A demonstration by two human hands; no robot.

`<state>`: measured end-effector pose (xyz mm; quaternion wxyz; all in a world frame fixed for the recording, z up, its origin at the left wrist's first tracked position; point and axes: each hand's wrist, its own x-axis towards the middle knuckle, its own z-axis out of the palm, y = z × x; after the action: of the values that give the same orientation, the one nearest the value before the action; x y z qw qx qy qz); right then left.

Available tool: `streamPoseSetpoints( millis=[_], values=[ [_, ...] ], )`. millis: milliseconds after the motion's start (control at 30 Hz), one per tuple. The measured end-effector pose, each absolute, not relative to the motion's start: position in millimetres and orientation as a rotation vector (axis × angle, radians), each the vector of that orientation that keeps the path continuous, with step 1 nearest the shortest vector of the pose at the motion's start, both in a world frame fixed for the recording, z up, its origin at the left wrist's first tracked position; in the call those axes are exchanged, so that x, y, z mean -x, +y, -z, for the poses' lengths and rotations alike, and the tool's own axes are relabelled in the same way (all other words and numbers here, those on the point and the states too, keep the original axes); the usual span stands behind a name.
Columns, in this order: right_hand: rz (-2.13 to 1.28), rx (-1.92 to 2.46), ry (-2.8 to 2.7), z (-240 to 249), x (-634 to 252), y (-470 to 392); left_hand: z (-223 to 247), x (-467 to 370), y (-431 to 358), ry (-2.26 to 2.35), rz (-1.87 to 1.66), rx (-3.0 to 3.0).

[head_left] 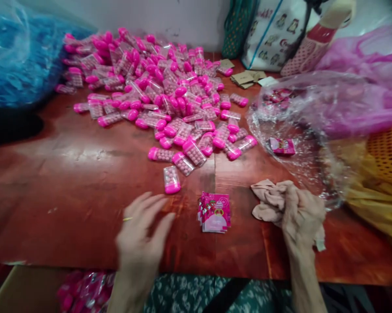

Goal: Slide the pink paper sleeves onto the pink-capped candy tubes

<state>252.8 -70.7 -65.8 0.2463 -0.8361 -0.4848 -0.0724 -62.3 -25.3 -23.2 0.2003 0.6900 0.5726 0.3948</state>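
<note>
Card stack (217,213), pink printed, lies flat on the table (68,187); landmark for everything below. Left hand (140,230) is left of the stack, fingers spread and loosely curved, thumb well apart from them, nothing seen in the grip; hand is motion-blurred. Right hand (302,213) is right of the stack, fingers closed around a bunched beige cloth (269,200), folds spilling out toward the stack side.

1 single container (172,178) lies beyond and left of the stack, pink cap (172,188) toward the person, pink balls (170,174) showing through the clear body. Handling, judged by looks: light, stiff, smooth plastic, probably a bit slippery, may crack or pop open if squeezed hard. Best hold: 2 long sides, thumb against fingers, near the cap. Cards look thin, light and slick, apt to slide apart; edges are the place to pinch. Cloth looks soft and limp, any fold will do.

Relative to the grip: container sits just past the left fingertips, outside the hand; contact can't be told for blur. Stack is between the 2 hands, clear of both. Container pile (156,78) is beyond the stack; clear plastic bag (308,126) with a pink packet (282,146) is beyond and right of it.
</note>
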Motion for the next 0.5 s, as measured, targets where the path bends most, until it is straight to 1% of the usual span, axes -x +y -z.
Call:
streamPoseSetpoints(
  millis=[33, 67, 133, 167, 200, 300, 333, 400, 500],
  values=[
    [0.211, 2.29, -1.305, 63, -248, -71, 26, 43, -25, 1.454, -1.01, -2.041],
    [0.232, 2.295, -1.279, 59, -240, -71, 30, 27, -24, 1.358, -0.996, -2.108],
    [0.309, 2.281, -1.187, 52, -216, -75, 36, 6, -23, 1.278, -0.967, -2.162],
    [0.285, 2.25, -1.174, 50, -201, -78, 39, 1, -22, 1.277, -0.965, -2.158],
    [0.19, 2.203, -1.228, 48, -185, -80, 42, -1, -22, 1.291, -0.954, -2.142],
    [-0.348, 2.121, -1.323, 49, -145, -85, 51, 3, -26, 1.343, -0.904, -2.057],
    [-0.443, 2.108, -1.318, 51, -136, -85, 54, 5, -27, 1.351, -0.891, -2.027],
    [-0.547, 2.091, -1.277, 54, -127, -83, 59, 7, -30, 1.352, -0.88, -1.958],
    [-0.521, 2.048, -1.289, 57, -128, -80, 63, 6, -33, 1.351, -0.898, -1.857]
  ],
)
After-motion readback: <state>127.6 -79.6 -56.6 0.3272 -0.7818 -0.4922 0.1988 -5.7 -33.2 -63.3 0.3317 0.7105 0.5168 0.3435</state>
